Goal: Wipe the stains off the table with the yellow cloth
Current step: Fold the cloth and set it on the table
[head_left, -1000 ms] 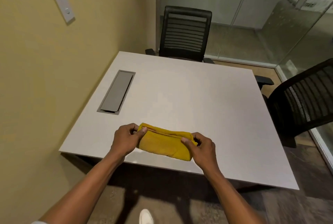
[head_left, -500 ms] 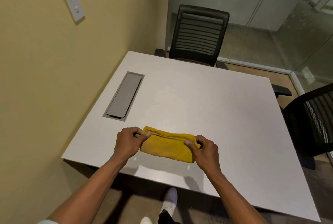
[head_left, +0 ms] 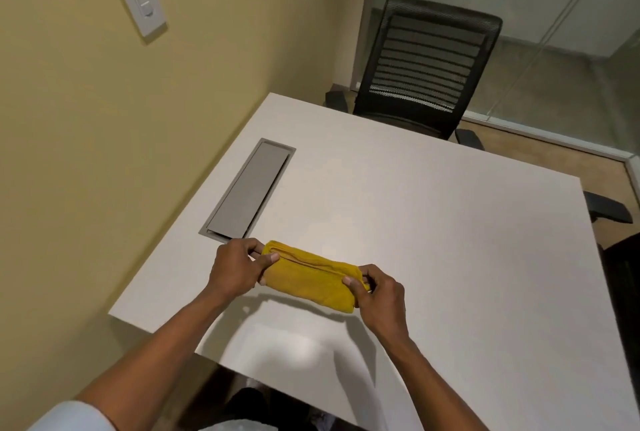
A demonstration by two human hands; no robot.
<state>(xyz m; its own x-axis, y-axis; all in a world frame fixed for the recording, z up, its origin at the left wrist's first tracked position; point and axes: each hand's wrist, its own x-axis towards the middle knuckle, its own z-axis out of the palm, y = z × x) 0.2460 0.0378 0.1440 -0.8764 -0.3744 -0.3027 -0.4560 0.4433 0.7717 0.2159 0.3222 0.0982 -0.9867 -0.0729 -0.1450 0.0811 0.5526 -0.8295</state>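
A folded yellow cloth is held just above the near part of the white table, casting a shadow on it. My left hand pinches its left end and my right hand pinches its right end. The cloth is stretched between them as a thick folded band. No stain shows on the tabletop from here.
A grey cable hatch is set into the table near the left wall. A black mesh chair stands at the far side and another chair's armrest shows at the right. Glass walls lie beyond.
I have stepped closer to the table, so its near edge now lies under my forearms. Both hands still hold the cloth ends, now further over the tabletop.
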